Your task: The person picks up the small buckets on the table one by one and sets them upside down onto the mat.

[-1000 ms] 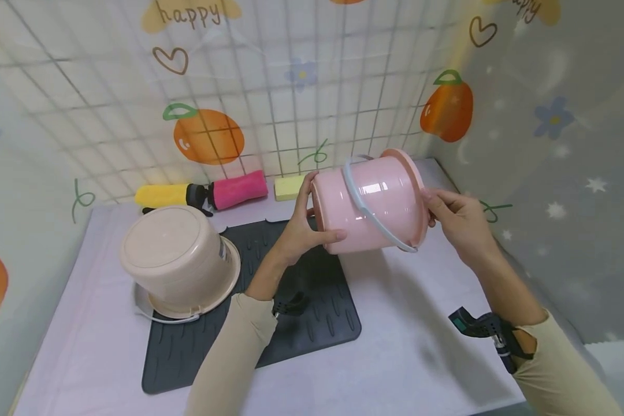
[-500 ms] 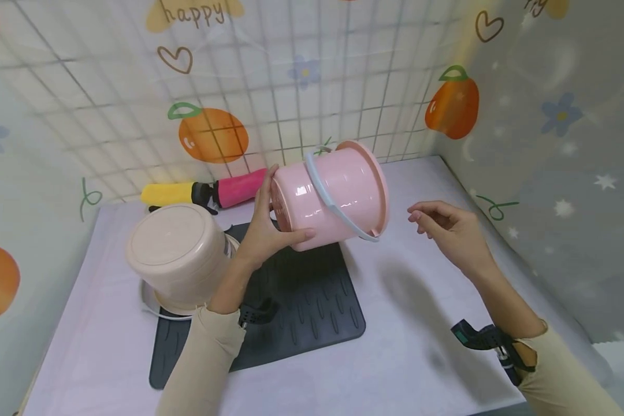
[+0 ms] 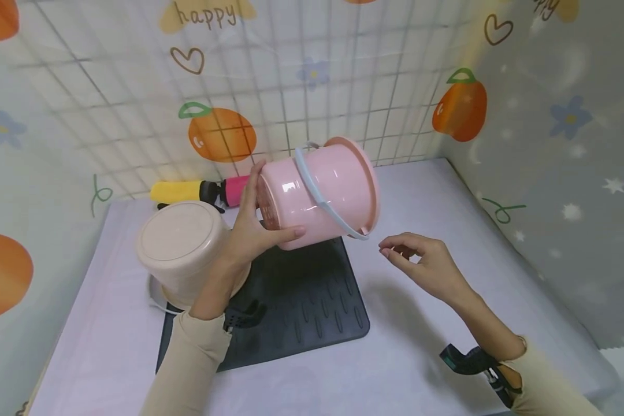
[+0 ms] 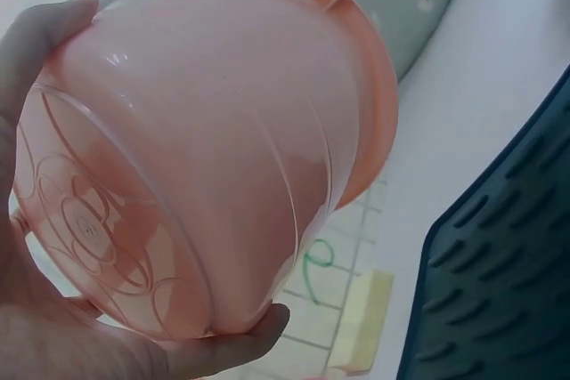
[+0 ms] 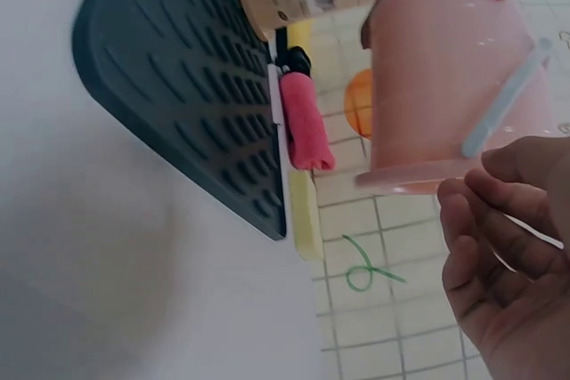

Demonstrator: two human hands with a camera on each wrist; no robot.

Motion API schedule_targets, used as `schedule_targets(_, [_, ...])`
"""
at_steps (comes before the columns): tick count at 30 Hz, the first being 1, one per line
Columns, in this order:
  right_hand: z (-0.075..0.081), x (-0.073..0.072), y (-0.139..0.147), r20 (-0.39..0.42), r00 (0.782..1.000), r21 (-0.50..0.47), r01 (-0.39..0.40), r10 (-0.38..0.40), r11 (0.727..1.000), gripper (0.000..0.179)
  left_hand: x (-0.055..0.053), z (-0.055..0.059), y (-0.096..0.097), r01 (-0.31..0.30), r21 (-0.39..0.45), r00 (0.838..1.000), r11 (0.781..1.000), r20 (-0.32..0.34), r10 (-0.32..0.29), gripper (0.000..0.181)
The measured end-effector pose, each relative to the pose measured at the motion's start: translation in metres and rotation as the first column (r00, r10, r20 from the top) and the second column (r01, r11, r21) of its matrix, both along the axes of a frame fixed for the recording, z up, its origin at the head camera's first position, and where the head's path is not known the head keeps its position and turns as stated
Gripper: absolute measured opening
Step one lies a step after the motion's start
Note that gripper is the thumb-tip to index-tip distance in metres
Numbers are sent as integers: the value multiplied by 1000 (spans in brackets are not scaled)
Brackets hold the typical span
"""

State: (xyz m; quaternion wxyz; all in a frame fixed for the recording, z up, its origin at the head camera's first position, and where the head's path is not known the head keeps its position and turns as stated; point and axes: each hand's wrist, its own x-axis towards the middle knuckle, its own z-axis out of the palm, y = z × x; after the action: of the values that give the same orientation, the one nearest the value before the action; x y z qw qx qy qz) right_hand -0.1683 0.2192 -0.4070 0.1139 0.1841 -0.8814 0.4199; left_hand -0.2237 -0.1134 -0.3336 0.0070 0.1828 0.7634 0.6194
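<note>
My left hand (image 3: 252, 228) grips a pink plastic bucket (image 3: 345, 176) around its base, thumb on the near side and fingers on the far side. The bucket is held tilted on its side above the dark ribbed mat (image 3: 312, 312), its mouth facing right and its base facing left. A light blue handle (image 3: 318, 198) hangs across its wall. My right hand (image 3: 429, 266) is just right of the rim, apart from it, fingers loosely bent and holding nothing. A flower-like pattern marks the bucket's base (image 4: 93, 224) in the left wrist view.
An upside-down beige bucket (image 3: 179, 242) stands at the left of the mat, partly behind my left arm. Yellow (image 3: 175, 191) and pink (image 3: 234, 189) rolls with black ends lie along the back wall. A pale yellow block (image 5: 305, 220) sits there too.
My right hand has let go of the rim, then moved left and toward me. The left hand has carried the pink bucket leftward, still tilted.
</note>
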Motion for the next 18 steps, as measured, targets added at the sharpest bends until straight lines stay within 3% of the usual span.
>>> schedule_targets(7, [-15, 3, -16, -59, 994, 43, -91, 94, 995, 15, 5, 10, -7, 22, 14, 999, 1000, -40, -21, 114])
schedule_targets(11, [-24, 8, -26, -40, 988, 61, -144, 146, 988, 17, 8, 15, -11, 7, -24, 997, 1000, -81, -9, 114])
schedule_targets(18, [-38, 14, -38, 9, 978, 91, -207, 207, 974, 20, 14, 24, -15, -34, -96, 995, 995, -95, 25, 115])
